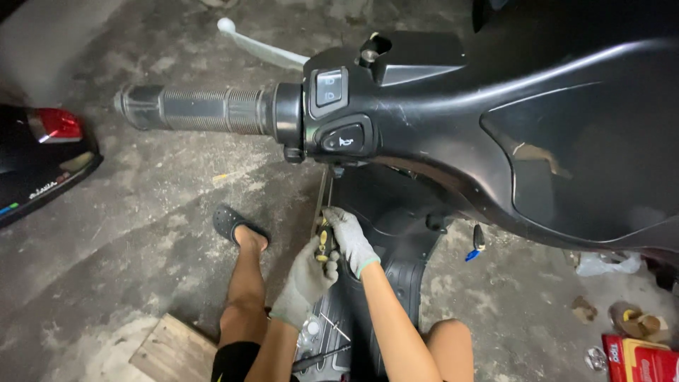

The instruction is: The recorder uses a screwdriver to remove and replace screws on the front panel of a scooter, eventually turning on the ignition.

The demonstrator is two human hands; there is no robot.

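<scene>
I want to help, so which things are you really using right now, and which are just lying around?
In use: left hand, right hand, yellow-handled screwdriver, scooter panel.

Lying about: wooden board, red box, white rag, spare tools on the footboard.

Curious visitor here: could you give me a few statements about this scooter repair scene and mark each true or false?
1. Both hands wear grey gloves. True: the left hand and right hand are gloved.
2. The hands grip a yellow-and-black screwdriver. True.
3. The person wears boots. False: a dark sandal is on the foot.
4. The handlebar grip is bright red. False: it is dark grey.
5. The scooter stands on grass. False: bare concrete floor.
</scene>
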